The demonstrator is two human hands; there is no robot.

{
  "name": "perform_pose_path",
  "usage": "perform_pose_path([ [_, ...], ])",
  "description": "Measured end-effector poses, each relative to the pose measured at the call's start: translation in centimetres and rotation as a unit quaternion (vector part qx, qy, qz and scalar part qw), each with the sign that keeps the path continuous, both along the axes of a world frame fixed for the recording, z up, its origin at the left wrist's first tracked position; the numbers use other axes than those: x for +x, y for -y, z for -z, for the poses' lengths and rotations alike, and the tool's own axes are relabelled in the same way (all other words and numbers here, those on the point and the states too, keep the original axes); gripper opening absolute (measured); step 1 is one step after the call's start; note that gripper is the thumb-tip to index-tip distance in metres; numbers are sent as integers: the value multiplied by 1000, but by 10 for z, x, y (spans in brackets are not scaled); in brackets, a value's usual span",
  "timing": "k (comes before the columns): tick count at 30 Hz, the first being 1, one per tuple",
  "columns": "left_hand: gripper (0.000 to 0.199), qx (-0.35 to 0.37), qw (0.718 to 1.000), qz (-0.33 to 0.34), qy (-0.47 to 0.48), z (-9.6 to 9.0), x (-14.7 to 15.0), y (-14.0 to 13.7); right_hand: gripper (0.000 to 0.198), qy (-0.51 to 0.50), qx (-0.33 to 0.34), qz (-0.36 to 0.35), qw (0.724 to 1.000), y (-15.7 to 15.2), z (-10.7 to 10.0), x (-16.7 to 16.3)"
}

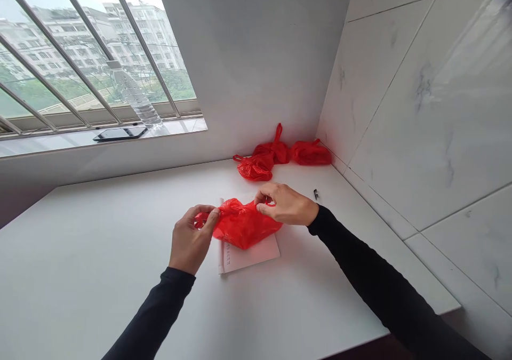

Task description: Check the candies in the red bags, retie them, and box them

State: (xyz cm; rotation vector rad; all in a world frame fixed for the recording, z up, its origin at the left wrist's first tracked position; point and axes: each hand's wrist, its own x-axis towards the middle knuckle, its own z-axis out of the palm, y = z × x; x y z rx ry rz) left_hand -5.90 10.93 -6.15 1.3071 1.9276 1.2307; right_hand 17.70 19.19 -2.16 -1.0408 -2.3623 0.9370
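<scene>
- Two hands, one bag between them: the left hand [191, 238] and the right hand [288, 204] hold a red plastic bag [245, 228] by its top, one at either side.
- Left fingers: thumb and forefinger nearly together, pinching the gathered plastic at the bag's left top; a bit of red shows in the curve between them.
- Right fingers: thumb and forefinger drawn close, with a red loop of the bag at their tips — the rest curl in.
- Where the bag is: over one white notebook [254, 257] with small dark marks down its left side, near the middle of the one white table [120, 232]. What the bag contains cannot be told.
- More red bags by the wall: a crumpled left-hand heap [256, 167] — one bag or two, hard to tell — with handles sticking out, and one plumper bag [311, 153] in the corner. Their contents are hidden.
- One small black object [316, 194] on the table, beyond the right wrist.
- One clear bottle [138, 100], white-capped, upright on the windowsill [182, 125]; its fill level is unclear.
- One dark flat device [120, 134] beside the bottle.
</scene>
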Motion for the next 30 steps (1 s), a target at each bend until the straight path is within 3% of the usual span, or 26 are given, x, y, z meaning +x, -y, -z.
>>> perform_pose_path([
  [4,25,26,997,-44,50,-2,-7,-1,7,23,-1,23,999,-3,-1,9],
  [9,48,89,984,123,-96,-12,7,8,49,-2,-27,-34,999,3,4,-1],
  [11,37,92,968,162,-168,-12,11,9,45,-6,-46,-63,997,5,6,-6],
  [14,20,86,974,120,-171,-8,8,6,22,4,-43,-46,998,3,3,-4],
  [18,29,58,997,-39,-16,-4,-10,-2,12,37,-25,63,997,-6,-8,14],
  [20,30,60,995,-69,45,-6,-15,-3,15,50,-17,110,993,-8,-13,21],
  [22,34,69,995,-38,59,-9,-12,-1,27,34,6,118,992,-6,-16,22],
  [25,50,68,996,41,33,-14,-1,2,54,-16,30,59,998,1,-17,15],
  [27,42,64,996,58,-6,-14,5,4,58,-24,25,33,999,3,-15,10],
  [30,21,71,995,35,-55,-10,4,4,50,-3,34,93,995,2,-13,9],
])
